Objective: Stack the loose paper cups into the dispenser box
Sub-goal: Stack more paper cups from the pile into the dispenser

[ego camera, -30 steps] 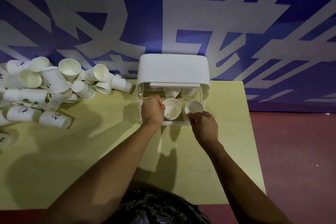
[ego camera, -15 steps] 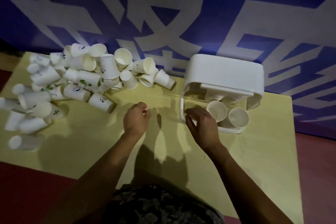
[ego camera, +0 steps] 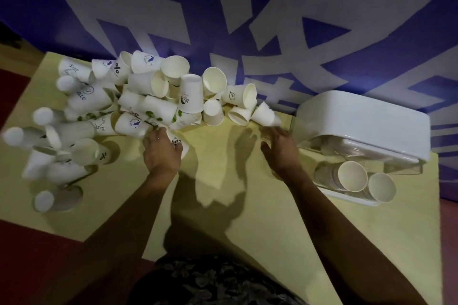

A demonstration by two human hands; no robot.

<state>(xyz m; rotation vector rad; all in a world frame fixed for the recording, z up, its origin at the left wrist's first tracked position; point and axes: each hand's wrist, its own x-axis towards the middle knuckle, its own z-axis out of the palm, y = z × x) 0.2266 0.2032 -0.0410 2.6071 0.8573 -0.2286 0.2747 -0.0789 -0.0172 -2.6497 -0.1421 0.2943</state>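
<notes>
Your left hand [ego camera: 161, 153] sits at the lower edge of the heap of loose paper cups [ego camera: 138, 111], left of centre in the frame, and its fingers curl around a panda-print cup [ego camera: 179, 144] lying on its side. Your right hand [ego camera: 281, 151] is near the middle, fingers spread and loose, holding nothing; its fingertips [ego camera: 277, 131] reach just beside the small cup [ego camera: 265, 114] at the right end of the heap.

The dispenser box [ego camera: 366, 126] stands at the right of the frame, just beyond your right hand. Below its white lid, two stacks of cups [ego camera: 353, 176] lie on their sides with their mouths toward you.

The heap holds well over twenty cups, too tangled to count exactly; it fills the upper left and left of the frame. There is one box.

Everything rests on a yellow table [ego camera: 223, 218]. Behind it hangs a blue banner with large white characters [ego camera: 247, 20]. Your patterned clothing [ego camera: 210, 282] shows at the bottom edge.
</notes>
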